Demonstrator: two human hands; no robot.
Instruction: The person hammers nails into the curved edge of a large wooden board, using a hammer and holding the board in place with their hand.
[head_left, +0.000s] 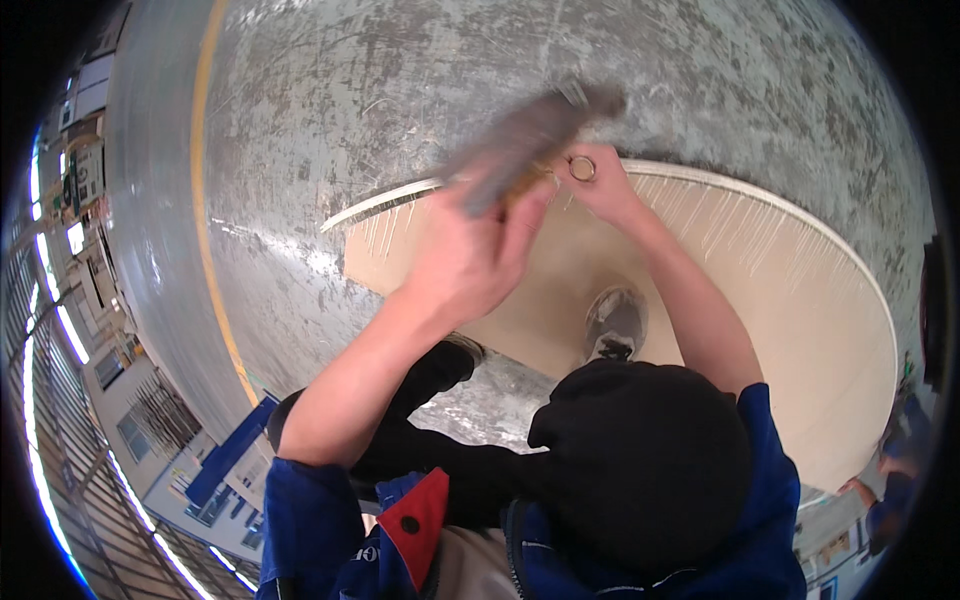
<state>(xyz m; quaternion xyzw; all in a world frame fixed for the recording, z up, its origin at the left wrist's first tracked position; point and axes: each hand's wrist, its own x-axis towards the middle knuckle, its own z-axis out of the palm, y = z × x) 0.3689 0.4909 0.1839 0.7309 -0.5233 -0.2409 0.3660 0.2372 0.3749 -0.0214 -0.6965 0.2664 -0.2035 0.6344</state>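
My left hand (472, 255) is closed around a grey hand tool (532, 135), motion-blurred, with a darker far end; its exact kind cannot be told. Close beside it, my right hand (600, 187) has its fingers bent at the curved edge of a large tan board (795, 352). A small round piece with a metallic rim (582, 169) shows at those fingers; whether it is held or worn is unclear. Along the board's curve runs a pale edge strip (757, 193), with whitish drips on the board below it. My fingers hide part of the strip.
My shoe (619, 322) rests on the board, the other shoe (466, 346) beside its straight edge. At the far right, a co-worker's hand (859, 489) is at the board's rim. A yellow line (201, 150) crosses the worn floor (337, 75). Workshop furniture stands at the left.
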